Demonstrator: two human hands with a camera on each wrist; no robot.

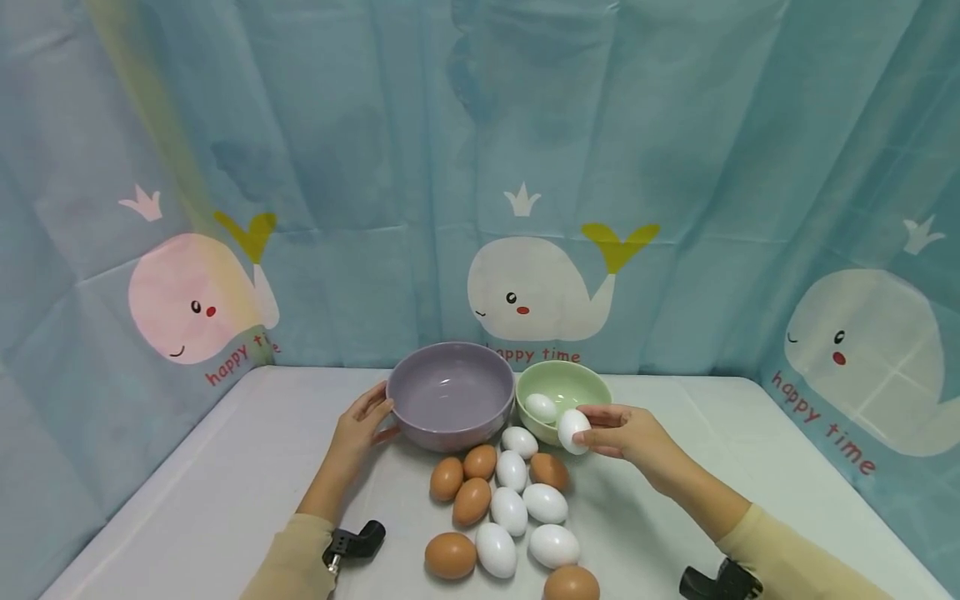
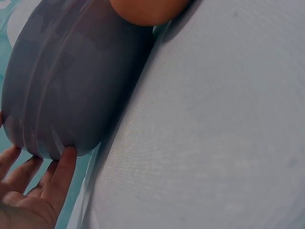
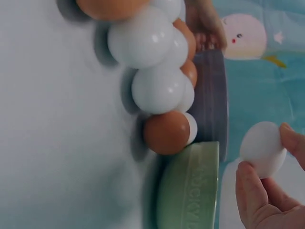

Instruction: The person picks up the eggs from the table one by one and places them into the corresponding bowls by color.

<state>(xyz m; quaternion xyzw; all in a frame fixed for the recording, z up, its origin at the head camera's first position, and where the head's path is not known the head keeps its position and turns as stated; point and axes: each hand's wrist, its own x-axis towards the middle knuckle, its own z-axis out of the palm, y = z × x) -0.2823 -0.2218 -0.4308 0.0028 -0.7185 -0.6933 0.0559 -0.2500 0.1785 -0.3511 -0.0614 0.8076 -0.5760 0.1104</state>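
In the head view my right hand [image 1: 628,437] pinches a white egg [image 1: 573,432] between thumb and fingers, at the front right rim of the green bowl [image 1: 588,379]. The right wrist view shows this same egg [image 3: 263,149] held clear of the bowl. Another white egg [image 1: 541,407] lies inside the green bowl. My left hand [image 1: 362,422] rests against the left side of the purple bowl [image 1: 450,437], its fingertips touching the outer wall. Those fingers look fairly straight in the left wrist view. Nothing shows inside the purple bowl.
Several white eggs [image 1: 510,511] and several brown eggs [image 1: 472,501] lie loose on the white table [image 1: 645,533], close together in front of the bowls. One brown egg [image 1: 572,583] is cut off by the bottom edge. A blue curtain [image 1: 360,150] hangs behind.
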